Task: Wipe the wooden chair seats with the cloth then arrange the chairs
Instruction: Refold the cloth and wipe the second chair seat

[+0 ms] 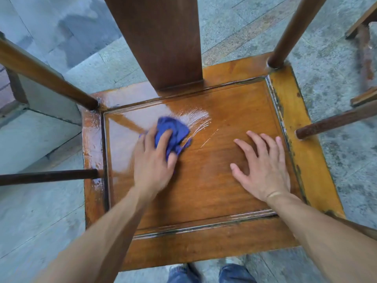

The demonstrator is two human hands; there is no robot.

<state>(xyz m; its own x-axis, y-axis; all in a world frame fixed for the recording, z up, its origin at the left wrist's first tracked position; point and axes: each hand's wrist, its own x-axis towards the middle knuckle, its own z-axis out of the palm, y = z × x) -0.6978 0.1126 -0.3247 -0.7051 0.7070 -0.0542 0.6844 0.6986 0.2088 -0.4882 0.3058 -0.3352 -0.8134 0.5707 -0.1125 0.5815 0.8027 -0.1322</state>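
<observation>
My left hand grips the blue cloth, right hand spread flat on the seat; wet streaks could remain mid-frame.

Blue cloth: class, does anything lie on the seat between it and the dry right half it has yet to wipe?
Yes. The right hand rests flat on the dry part of the chair seat, right of the blue cloth that the left hand grips. Nothing else lies there.
</observation>
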